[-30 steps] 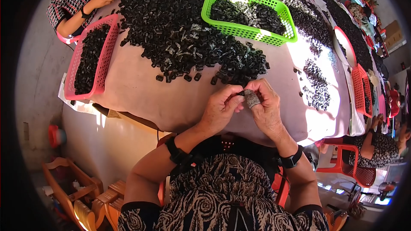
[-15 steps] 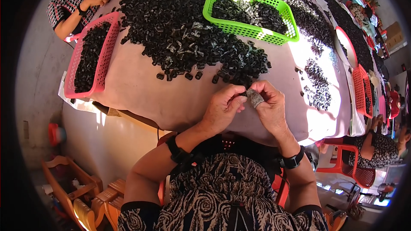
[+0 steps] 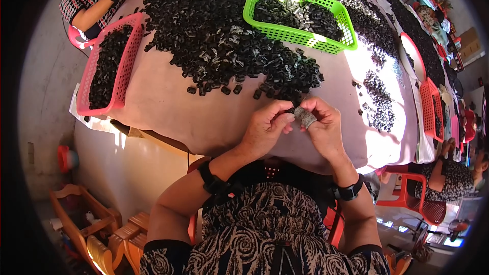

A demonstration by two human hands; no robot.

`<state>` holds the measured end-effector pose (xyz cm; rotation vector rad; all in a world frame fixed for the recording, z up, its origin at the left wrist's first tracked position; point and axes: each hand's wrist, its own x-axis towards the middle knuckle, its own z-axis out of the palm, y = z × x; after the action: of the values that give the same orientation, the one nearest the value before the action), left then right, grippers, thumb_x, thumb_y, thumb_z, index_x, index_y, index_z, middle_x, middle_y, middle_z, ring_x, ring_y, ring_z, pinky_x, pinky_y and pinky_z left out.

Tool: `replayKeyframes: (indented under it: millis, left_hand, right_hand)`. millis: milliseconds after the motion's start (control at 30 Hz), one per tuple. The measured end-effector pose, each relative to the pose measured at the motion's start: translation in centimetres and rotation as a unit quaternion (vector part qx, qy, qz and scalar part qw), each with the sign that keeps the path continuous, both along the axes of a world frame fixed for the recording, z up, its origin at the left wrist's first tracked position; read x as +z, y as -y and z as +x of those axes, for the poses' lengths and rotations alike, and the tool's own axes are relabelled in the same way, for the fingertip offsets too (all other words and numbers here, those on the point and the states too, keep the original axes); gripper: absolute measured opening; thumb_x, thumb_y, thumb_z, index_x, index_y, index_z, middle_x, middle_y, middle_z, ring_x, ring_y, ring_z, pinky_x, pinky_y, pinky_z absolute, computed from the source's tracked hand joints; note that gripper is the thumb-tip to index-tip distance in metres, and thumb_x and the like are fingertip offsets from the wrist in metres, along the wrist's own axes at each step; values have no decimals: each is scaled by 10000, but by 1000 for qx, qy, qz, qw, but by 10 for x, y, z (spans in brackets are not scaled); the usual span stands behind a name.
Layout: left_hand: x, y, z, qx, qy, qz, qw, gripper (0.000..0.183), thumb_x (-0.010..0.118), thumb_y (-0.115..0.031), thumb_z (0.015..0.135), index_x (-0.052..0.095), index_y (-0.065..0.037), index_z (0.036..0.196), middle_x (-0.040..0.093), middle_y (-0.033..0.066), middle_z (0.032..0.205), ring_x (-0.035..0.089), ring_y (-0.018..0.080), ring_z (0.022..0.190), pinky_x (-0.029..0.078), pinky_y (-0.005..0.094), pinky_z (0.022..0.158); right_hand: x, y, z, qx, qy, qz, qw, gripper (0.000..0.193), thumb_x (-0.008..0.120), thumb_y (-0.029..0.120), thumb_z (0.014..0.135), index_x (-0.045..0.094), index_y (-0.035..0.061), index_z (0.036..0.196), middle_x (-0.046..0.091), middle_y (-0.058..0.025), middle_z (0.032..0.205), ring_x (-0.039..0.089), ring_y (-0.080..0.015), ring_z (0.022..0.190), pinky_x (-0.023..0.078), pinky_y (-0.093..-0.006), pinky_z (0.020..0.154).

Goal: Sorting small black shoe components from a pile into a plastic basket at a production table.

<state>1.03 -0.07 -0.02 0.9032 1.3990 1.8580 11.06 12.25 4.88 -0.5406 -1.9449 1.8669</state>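
Shifted a touch to the right since a second ago, a small black piece [image 3: 291, 110] sits mid-frame, pinched at the fingertips of the left hand [image 3: 263, 128]; the right hand [image 3: 326, 131], its thumb in a grey wrap [image 3: 306, 118], is bunched close beside, though I can't tell whether it grips too. Above them black parts [image 3: 204, 35] heap on the worktop [image 3: 163, 102], a green basket [image 3: 300, 39] toward upper right, a pink basket [image 3: 122, 79] at left.

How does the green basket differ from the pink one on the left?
Colour: the green basket is bright lime; the pink basket is rosy.
Pose: the green basket's long side runs roughly across the view, while the pink basket's runs away from the wearer.
Place: the green basket sits further right than the pink basket.
Both have perforated sides and hold small black pieces.
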Motion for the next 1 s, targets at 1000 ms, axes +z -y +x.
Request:
replayKeyframes:
  millis: [1000]
  left_hand:
    - [0,-2,1,28,-52,11,998,158,539,4,918,563,-14,1073,573,41,838,590,88,684,512,231,615]
  right_hand:
    - [9,-4,1,10,-13,365,931,283,571,-116,725,582,17,974,581,-132,873,625,-281,760,499,-327,667]
